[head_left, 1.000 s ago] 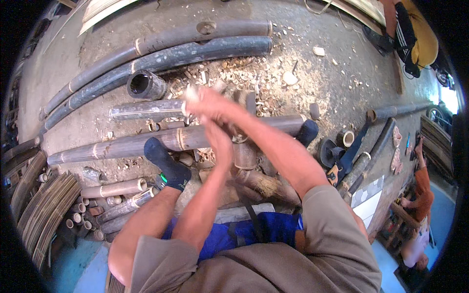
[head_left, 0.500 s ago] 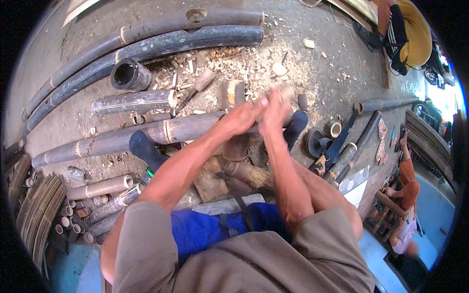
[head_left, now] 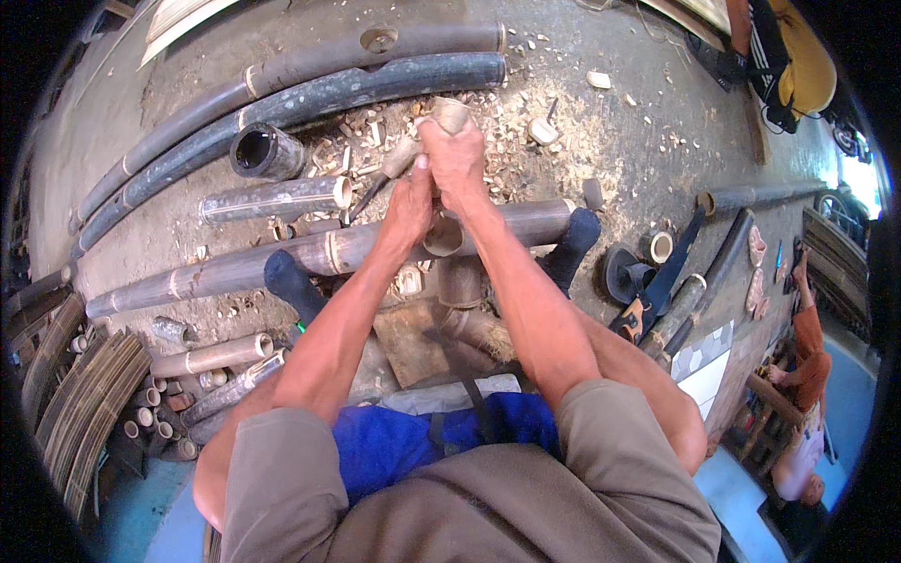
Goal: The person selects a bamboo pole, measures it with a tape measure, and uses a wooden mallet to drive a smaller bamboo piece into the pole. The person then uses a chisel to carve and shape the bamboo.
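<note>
My right hand point(head_left: 454, 161) wraps round a tan bamboo piece point(head_left: 451, 114), whose pale upper end sticks out beyond the knuckles. Close against it, my left hand point(head_left: 410, 205) is closed with the thumb up; what lies in its fingers is hidden. Below both hands runs a long brown bamboo pole point(head_left: 361, 246) with a round cut hole point(head_left: 443, 236). My dark-socked feet rest against the pole on either side. Just left of my hands lies a wooden-handled chisel-like tool point(head_left: 402, 158). A short bamboo tube point(head_left: 460, 281) sits on the near side of the pole.
Two long dark bamboo poles point(head_left: 375, 89) lie at the far left, near a short black tube point(head_left: 267, 152). Pale chips and shavings cover the floor. To the right lie a handsaw point(head_left: 671, 272) and bamboo lengths. Cut bamboo is stacked at lower left. Two other people are at the right.
Both hands have moved left and away from me, together with the bamboo piece. The pole's round hole, covered before, now shows. The view has shifted slightly.
</note>
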`<state>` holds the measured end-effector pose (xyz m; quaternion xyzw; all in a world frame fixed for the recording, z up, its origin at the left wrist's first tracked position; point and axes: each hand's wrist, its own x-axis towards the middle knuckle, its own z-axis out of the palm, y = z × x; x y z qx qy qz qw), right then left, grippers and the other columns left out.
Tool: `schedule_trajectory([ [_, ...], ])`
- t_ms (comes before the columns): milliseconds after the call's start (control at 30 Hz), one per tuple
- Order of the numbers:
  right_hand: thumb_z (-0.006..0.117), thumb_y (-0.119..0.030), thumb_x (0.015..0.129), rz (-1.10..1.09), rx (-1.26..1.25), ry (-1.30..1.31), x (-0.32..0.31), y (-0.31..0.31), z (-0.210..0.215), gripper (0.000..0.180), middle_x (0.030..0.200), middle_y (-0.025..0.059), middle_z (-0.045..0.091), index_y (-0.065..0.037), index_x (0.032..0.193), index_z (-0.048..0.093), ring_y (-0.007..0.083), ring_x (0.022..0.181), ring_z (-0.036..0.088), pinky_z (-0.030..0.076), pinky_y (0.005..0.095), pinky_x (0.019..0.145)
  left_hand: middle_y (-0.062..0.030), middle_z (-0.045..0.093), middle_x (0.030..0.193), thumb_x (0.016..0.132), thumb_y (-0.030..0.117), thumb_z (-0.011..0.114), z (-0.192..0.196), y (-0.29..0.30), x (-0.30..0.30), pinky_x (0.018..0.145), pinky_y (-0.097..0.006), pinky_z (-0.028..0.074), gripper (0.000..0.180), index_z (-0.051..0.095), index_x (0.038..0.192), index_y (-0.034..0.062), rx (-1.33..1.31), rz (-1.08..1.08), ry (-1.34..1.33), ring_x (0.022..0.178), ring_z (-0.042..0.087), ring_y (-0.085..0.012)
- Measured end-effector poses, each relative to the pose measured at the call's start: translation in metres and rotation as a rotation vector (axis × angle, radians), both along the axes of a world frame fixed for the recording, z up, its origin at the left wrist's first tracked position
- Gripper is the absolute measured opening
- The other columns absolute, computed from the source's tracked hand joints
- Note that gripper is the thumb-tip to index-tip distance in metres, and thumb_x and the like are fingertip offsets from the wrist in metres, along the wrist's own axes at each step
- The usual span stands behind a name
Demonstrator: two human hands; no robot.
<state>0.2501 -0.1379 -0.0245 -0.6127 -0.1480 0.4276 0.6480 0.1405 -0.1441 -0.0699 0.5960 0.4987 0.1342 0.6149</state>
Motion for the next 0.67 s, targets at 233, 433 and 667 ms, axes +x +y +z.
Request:
schedule_trajectory([
  [233,0.073,-0.020,0.085,0.537,-0.066,-0.252,-0.032,-0.001,0.005,0.024,0.078,0.0043,0.069,-0.003,0.101,0.065,0.0143,0.067,0.065,0.053,0.0332,0.061,-0.0031,0.065,0.084,0.111,0.066,0.022,-0.014,-0.061,-0.031,0.055,-0.029,0.039,0.075,0.065,0.111,0.0041,-0.005,0.404,-0.319,0.066,0.052,-0.0096],
  [433,0.078,-0.038,0.077,1.366,0.004,-0.637,-0.086,-0.025,0.005,0.050,0.097,0.0240,0.073,-0.002,0.111,0.068,0.0362,0.093,0.072,0.056,0.0477,0.086,-0.0069,0.064,0.101,0.116,0.053,0.021,-0.016,-0.108,-0.011,0.077,-0.036,0.045,0.061,0.059,0.120,0.0048,0.075,0.747,-0.330,0.089,0.058,-0.0165],
  [667,0.076,-0.030,0.093,0.761,-0.197,0.067,0.023,0.042,-0.006,0.029,0.085,0.0044,0.069,-0.012,0.112,0.065,0.0222,0.067,0.067,0.060,0.0400,0.064,-0.0231,0.057,0.124,0.110,0.066,0.029,0.043,-0.025,0.006,0.102,-0.037,0.040,0.075,0.053,0.137,0.0002,-0.260,0.310,-0.160,0.117,0.056,-0.0244],
])
